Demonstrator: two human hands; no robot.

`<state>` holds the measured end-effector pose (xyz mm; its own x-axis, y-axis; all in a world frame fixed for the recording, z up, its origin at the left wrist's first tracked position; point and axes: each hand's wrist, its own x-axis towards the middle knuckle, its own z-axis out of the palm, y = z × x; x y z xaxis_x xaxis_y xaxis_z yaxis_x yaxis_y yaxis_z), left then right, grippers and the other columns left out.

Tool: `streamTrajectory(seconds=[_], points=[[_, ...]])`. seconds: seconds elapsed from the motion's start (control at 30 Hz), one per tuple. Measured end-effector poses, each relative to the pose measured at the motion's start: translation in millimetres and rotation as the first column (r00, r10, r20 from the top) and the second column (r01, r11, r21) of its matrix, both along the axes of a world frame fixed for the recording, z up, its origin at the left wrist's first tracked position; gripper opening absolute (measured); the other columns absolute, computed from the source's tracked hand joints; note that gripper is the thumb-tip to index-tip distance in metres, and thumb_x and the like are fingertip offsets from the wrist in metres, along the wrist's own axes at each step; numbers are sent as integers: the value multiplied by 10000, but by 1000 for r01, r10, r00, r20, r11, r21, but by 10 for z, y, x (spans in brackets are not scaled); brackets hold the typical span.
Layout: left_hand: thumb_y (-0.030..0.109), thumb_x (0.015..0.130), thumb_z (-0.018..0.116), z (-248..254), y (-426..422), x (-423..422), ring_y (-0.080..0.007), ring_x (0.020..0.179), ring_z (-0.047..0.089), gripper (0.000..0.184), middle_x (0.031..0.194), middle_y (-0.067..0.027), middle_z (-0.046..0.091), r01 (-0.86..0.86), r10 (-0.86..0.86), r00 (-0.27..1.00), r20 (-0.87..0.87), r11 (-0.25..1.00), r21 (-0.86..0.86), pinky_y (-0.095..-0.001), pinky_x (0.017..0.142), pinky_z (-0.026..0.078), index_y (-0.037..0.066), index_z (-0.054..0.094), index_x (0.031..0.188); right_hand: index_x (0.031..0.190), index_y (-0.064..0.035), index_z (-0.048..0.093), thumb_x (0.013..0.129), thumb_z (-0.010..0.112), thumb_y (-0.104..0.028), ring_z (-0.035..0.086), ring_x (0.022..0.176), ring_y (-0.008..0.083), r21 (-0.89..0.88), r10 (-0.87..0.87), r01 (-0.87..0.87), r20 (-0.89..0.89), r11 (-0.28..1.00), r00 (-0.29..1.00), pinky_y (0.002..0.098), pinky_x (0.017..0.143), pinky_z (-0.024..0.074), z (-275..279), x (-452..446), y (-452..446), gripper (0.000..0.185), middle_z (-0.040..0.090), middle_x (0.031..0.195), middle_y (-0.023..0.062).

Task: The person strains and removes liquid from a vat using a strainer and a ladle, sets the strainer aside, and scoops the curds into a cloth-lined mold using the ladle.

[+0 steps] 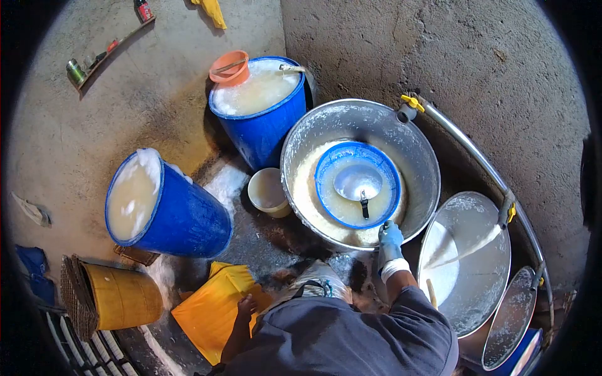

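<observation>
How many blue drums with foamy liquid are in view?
2. The upper drum stands just left of the large metal vat; the lower drum is farther left. Others may be outside the view.

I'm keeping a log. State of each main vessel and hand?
Rear blue plastic barrel: nearly full
Left blue plastic barrel: nearly full
Round central steel vat: partly filled
Round blue plastic basin: liquid inside
Right steel vat: partly filled
Gloved right hand: near basin's rim
Left hand: bare, lowered

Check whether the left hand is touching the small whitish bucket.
Apart: the head view shows dark floor between the left hand and the small whitish bucket.
</observation>
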<state>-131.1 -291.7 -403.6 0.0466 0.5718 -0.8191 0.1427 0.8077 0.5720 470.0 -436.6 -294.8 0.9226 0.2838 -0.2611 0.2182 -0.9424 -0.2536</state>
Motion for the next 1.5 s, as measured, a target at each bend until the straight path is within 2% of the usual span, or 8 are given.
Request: streamTrajectory(seconds=[0.2,0.43,0.6,0.7,0.8,1.13,1.43,1.5], points=[[321,847,681,-19,-19,17,-157,569,573,235,750,-29,581,-30,30,999,12,999,13,-281,430,428,128,572,925,1086,-185,623,870,511,-333,614,1008,355,4,11,-11,-6,1000,1000,461,876,478,-7,16,-3,286,634,1090,164],[327,850,674,154,-23,37,-159,593,586,240,730,-32,584,1,-1,998,62,1000,-3,-291,436,423,128,558,918,1075,-169,626,869,514,-321,616,1004,351,33,16,-17,22,999,1000,460,874,480,14,-17,-10,278,635,1088,162],[306,867,653,112,-37,28,-175,607,590,241,786,-43,585,-24,23,999,-46,1000,-17,-300,458,449,121,535,966,1079,-167,623,868,521,-326,617,1002,350,27,18,-18,14,999,1000,458,875,479,-14,-7,-15,283,632,1095,164],[308,869,649,137,-35,-32,-183,630,595,256,811,-47,586,8,-7,998,65,1000,-23,-310,496,475,115,524,983,1083,-176,619,869,529,-330,622,992,344,21,24,-25,28,999,999,455,870,479,-36,-2,-25,279,633,1089,158],[312,864,657,180,-37,8,-184,641,597,268,798,-46,581,-9,9,1000,-8,1000,-19,-313,499,482,110,525,979,1087,-185,617,872,534,-330,627,989,337,13,24,-24,31,1000,999,452,868,477,-36,-2,-22,272,635,1081,152],[334,849,674,144,-14,-29,-195,657,607,284,793,-57,584,11,-11,999,30,1000,-10,-338,533,506,102,545,950,1097,-188,615,874,536,-320,624,1004,336,-4,13,-13,4,1000,1000,449,876,473,18,-14,-4,270,633,1091,156],[318,877,639,148,-39,9,-185,707,600,294,851,-65,620,38,-38,999,-25,999,-1,-345,583,513,97,554,1051,1085,-192,615,873,541,-320,625,994,335,11,15,-15,12,1000,1000,447,871,474,50,-29,-9,257,632,1085,157],[313,878,637,155,-50,23,-187,691,599,297,845,-65,621,-16,16,999,-44,1000,-5,-348,577,514,94,554,1061,1083,-193,615,873,542,-320,626,990,335,13,11,-11,13,1000,1000,449,866,476,40,-26,-5,257,634,1080,154]])
